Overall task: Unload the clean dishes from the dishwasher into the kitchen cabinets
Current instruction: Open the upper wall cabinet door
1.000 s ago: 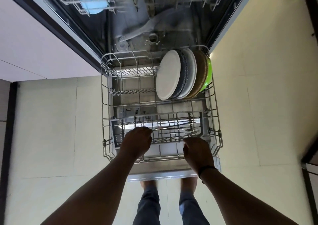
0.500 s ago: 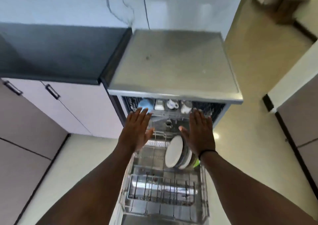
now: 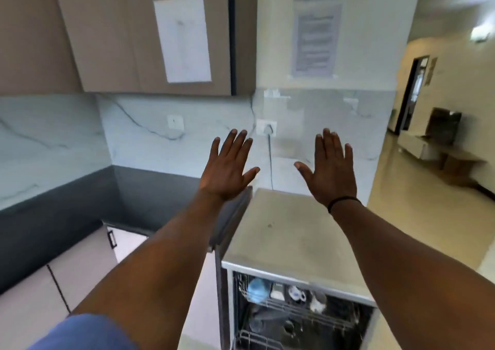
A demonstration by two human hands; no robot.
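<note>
The dishwasher [image 3: 294,290] stands open at the near right, its upper rack [image 3: 289,300] showing a blue cup [image 3: 255,289] on the left and pale cups [image 3: 297,294] beside it; the lower rack with its plates, which filled the view a second ago, has dropped out of sight below the frame as the head has lifted. Both hands have come up with it: a second ago they were down at the front edge of that lower rack, half a second ago level with the upper rack, and now the left hand [image 3: 227,167] and the right hand [image 3: 330,170] are raised in the air above the grey tabletop [image 3: 284,231] of the machine, fingers straight and spread, holding nothing. Farther off, above and to the left, hangs the closed wall cabinet [image 3: 120,41] with a white sheet [image 3: 183,38] on its door. By my reading no dish has been taken yet; the raised empty hands suggest the cabinet comes first, probably to be opened before any unloading.
</note>
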